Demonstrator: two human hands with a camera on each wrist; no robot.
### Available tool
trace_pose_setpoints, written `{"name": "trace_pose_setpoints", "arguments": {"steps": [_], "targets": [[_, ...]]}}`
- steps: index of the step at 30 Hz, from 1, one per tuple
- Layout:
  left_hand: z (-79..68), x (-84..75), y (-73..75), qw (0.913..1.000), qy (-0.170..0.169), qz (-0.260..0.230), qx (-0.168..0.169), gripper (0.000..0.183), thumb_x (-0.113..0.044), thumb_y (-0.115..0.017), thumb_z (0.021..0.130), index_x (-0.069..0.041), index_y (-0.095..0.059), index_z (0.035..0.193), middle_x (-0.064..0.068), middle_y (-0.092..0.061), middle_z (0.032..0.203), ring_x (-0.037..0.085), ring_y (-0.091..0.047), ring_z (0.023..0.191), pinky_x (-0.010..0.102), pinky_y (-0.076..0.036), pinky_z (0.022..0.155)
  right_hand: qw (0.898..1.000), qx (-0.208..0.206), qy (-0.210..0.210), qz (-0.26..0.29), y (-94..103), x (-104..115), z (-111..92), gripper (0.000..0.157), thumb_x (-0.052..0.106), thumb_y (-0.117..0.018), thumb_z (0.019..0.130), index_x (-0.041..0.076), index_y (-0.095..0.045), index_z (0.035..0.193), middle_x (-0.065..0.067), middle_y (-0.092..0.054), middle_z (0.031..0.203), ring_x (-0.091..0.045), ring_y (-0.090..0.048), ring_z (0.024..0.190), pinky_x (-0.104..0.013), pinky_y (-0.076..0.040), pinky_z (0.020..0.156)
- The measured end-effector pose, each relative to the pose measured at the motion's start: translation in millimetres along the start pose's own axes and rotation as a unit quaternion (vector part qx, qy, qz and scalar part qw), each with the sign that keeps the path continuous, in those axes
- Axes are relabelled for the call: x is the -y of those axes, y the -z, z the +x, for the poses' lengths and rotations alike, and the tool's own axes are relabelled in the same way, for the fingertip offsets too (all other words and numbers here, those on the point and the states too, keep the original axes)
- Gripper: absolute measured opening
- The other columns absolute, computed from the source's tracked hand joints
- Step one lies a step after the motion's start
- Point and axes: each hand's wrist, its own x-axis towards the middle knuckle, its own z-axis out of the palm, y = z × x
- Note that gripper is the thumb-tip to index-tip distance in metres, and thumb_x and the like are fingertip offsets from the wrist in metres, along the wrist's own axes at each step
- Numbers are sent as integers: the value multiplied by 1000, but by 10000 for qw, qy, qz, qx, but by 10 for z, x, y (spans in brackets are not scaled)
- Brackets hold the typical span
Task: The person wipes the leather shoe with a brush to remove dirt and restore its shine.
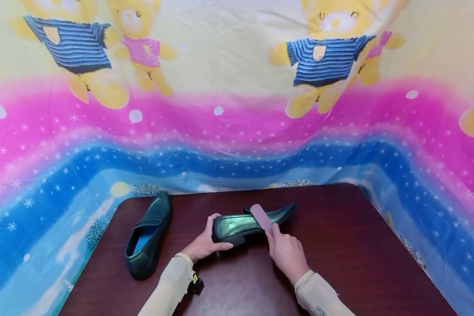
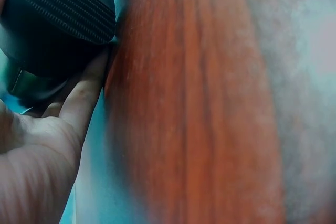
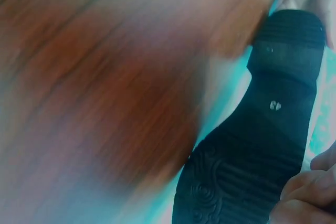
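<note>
A dark green loafer (image 1: 237,225) is tilted on its side, toe to the right and glossy side up. My left hand (image 1: 205,243) grips it round the heel; its ridged black heel block (image 2: 71,6) shows in the left wrist view. My right hand (image 1: 287,251) holds a pink, long-headed brush (image 1: 261,217) across the loafer's front part; its bristle side is hidden. The patterned sole (image 3: 275,103) fills much of the right wrist view, with the right fingers (image 3: 310,195) beside its edge.
A matching loafer (image 1: 148,239) stands upright at the left, its blue insole (image 1: 144,241) showing. Both lie over a dark reddish-brown table (image 1: 359,263) with rounded far corners. A bear-patterned cloth (image 1: 229,118) hangs behind and along the sides. A small black device (image 1: 195,285) sits at the left wrist.
</note>
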Motion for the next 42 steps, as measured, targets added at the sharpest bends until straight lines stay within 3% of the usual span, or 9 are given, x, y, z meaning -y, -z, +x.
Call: {"name": "trace_pose_setpoints", "arguments": {"steps": [11,22,29,42], "targets": [[-1,-10,-9,10000,26,-12,-17,102,-38,-89,82,-33,-18,155,13,-48,146,27,-57,120,44,-44,102,9970,424,-483,420,110,-79,72,22,24,-65,103,7,-53,97,1,-41,54,-16,-45,43,-34,-36,44],[10,7,-2,10000,-4,-14,-27,102,-38,-89,81,-32,-18,155,12,-50,143,26,-58,118,43,-45,102,9933,768,258,828,31,151,57,25,27,-65,103,13,-51,88,7,-37,58,-7,-36,45,-26,-32,47],[7,15,-4,10000,25,-23,-4,102,-37,-89,82,-32,-18,155,13,-49,144,27,-57,119,44,-44,103,9962,466,314,659,20,47,50,26,25,-70,100,13,-52,85,6,-37,54,-12,-38,42,-29,-31,44],[14,18,-1,10000,-30,-31,-10,102,-38,-89,82,-32,-18,155,13,-46,147,28,-55,123,45,-42,105,9983,342,42,472,171,-200,70,26,26,-71,99,14,-54,83,5,-37,52,-12,-37,43,-30,-31,45]]}}
